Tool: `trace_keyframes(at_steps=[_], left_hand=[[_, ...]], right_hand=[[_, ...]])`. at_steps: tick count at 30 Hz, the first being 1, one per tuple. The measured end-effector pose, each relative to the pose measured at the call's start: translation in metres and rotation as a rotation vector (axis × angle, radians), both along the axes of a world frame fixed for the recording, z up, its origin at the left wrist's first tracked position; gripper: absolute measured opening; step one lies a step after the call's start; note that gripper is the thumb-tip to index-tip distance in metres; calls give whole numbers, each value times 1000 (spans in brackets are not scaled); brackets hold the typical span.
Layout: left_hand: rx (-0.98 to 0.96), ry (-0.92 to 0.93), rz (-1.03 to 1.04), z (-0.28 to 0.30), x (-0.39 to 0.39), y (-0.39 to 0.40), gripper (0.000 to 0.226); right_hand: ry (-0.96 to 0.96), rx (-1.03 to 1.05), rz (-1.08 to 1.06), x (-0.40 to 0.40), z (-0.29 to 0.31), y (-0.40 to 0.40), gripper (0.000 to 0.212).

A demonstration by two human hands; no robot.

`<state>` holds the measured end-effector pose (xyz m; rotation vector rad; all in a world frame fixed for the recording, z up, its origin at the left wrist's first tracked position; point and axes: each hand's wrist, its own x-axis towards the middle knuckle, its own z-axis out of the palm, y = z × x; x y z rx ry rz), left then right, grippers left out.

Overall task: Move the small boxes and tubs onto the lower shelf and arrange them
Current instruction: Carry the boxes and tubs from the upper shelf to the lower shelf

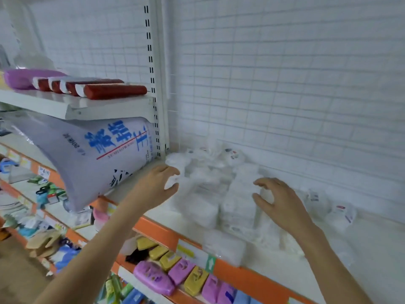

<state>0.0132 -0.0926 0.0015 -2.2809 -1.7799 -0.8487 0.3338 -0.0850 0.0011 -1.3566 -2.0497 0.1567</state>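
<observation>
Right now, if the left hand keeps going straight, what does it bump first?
Probably the pile of white packs. The left hand points its curled fingers at it, very close; blur hides whether they touch.

Left of the left hand [161, 183], the big pale lilac plastic sack [87, 159] lying tilted under the upper white shelf carries large blue Chinese characters, printed sideways; they look like "薯片王", though the first is uncertain. A thin red line runs beneath them, with a row of small Latin capitals along it too blurred to read. Nearer the sack's far edge a small dark marking seems to read "20". Below the right hand [282, 205], a green tag with a white arrow [210, 263] sits on the orange shelf edge strip [166, 234]. The print on the white tubs and price tags is too blurred to read.
</observation>
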Motion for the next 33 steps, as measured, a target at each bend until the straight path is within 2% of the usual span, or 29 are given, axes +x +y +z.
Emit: trace_keyframes(at_steps=[6, 10, 13, 16, 18, 21, 24, 26, 28, 30, 33], left_hand=[[-247, 210, -306, 6, 22, 87, 42], [-510, 278, -428, 3, 40, 120, 57], [-601, 269, -454, 3, 41, 140, 68], [-528, 175, -526, -3, 38, 154, 54], [-500, 81, -564, -5, 37, 159, 43], [-467, -60, -578, -2, 33, 167, 44], [-511, -247, -591, 11, 26, 173, 50], [-579, -350, -641, 17, 23, 176, 46], [-626, -376, -674, 21, 20, 173, 33], [-678, -406, -689, 23, 15, 170, 21], [-732, -416, -688, 25, 3, 165, 20]], right_hand=[[-97, -224, -64, -15, -8, 93, 30], [74, -456, -141, -22, -16, 117, 33], [149, -506, -187, -32, -15, 122, 36], [129, -551, -232, -38, -9, 122, 41], [128, -509, -258, -41, -6, 116, 42], [143, -360, -289, -45, -4, 103, 35], [274, -281, -366, -48, 4, 90, 25], [291, -226, -430, -48, 12, 84, 40], [296, -241, -475, -48, 19, 79, 49], [347, -311, -502, -47, 22, 76, 50], [487, -409, -566, -45, 26, 74, 50]])
